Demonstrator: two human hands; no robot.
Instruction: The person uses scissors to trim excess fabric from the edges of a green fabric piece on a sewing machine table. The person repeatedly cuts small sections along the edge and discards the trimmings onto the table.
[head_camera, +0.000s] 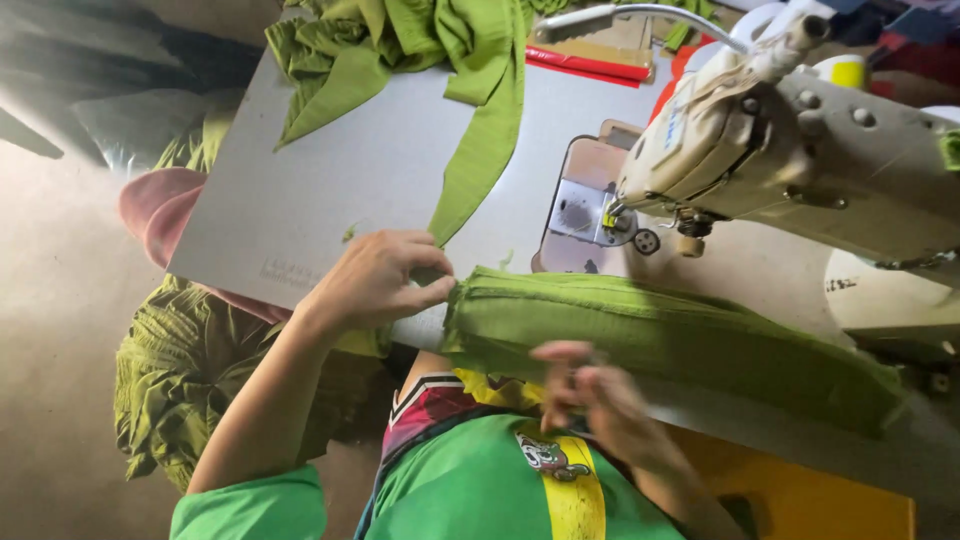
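A long folded strip of green cloth (680, 335) lies along the near edge of the grey sewing table (330, 190). My left hand (385, 278) pinches the strip's left end between thumb and fingers. Blurred, my right hand (590, 395) hovers at the strip's lower edge with its fingers bent, and whether it grips the cloth is unclear. The cream sewing machine (800, 150) stands just beyond the strip, its needle area (625, 220) over a metal plate.
More green cloth (420, 50) is heaped at the table's far side, one tail hanging toward my left hand. Below the table's left edge lie pink fabric (160, 210) and a green bundle (180, 380). Red items (590, 65) sit behind the machine.
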